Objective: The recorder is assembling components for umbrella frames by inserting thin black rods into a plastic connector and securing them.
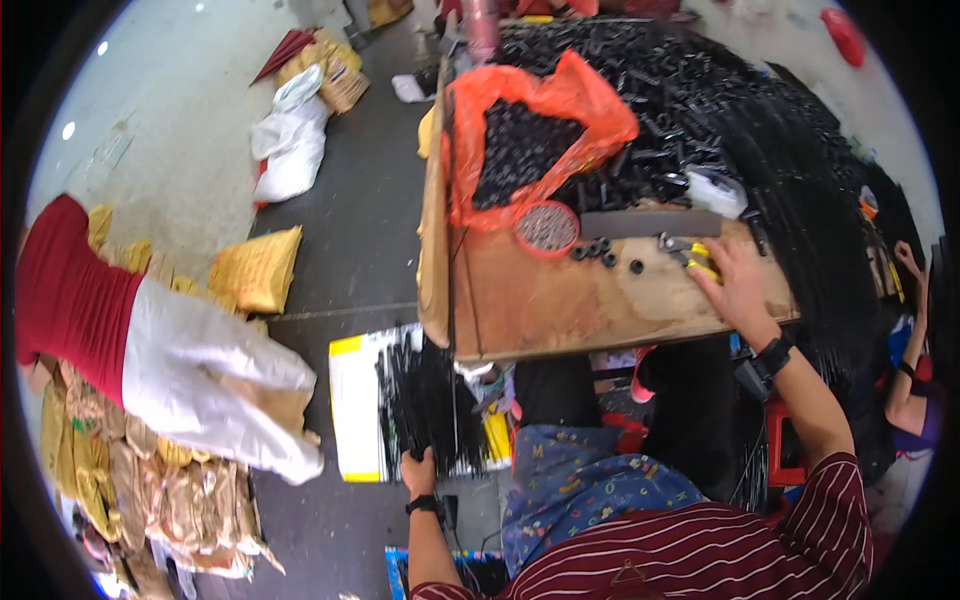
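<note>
The right hand loosely grips yellow-handled pliers at the wooden tabletop, the left hand, grip unclear, meets black strips, and plenty seems left, small black pieces filling an orange bag.

At five o'clock, the blue apron carries small coloured letters. At nine o'clock, the yellow sack bears reddish print, too blurred to be read.
</note>
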{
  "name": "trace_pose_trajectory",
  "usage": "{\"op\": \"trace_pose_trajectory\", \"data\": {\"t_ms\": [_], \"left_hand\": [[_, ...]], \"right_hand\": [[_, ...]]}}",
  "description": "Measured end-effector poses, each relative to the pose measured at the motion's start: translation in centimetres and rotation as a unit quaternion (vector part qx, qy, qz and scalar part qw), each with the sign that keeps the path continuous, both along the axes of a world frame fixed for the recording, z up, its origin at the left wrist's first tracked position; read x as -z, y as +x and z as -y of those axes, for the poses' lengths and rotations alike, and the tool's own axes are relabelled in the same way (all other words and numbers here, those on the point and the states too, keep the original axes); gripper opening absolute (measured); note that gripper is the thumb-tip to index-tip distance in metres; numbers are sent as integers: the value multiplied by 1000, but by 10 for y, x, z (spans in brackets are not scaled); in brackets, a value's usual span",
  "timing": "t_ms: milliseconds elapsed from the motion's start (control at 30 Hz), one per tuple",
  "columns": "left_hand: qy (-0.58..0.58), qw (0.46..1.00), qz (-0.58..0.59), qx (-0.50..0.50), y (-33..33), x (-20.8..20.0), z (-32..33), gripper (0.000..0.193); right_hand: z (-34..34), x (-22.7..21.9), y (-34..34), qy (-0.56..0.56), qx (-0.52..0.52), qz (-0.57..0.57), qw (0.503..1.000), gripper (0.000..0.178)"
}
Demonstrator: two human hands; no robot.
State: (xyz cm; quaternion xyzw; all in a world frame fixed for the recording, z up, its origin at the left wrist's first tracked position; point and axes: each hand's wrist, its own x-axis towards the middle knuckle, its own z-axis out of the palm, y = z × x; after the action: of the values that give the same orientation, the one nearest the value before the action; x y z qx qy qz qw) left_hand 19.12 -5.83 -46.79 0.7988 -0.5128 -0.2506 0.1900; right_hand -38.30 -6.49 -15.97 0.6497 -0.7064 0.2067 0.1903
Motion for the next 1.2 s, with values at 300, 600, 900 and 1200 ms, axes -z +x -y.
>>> {"op": "trace_pose_trajectory", "data": {"t_ms": [300,600,900,1200], "left_hand": [[-67,985,-155,44,-29,-73,66,45],[115,788,-576,186,-101,-275,-3,55],[97,819,-542,163,-128,-298,3,34],[-4,833,-541,118,-158,-289,32,24]], "right_hand": [[-11,-6,-3,6,-1,27,1000,43],[2,-5,0,-4,-23,64,998,41],[-6,-5,-1,-33,-34,45,998,40],[-9,-2,-5,-45,-44,50,997,42]]}}
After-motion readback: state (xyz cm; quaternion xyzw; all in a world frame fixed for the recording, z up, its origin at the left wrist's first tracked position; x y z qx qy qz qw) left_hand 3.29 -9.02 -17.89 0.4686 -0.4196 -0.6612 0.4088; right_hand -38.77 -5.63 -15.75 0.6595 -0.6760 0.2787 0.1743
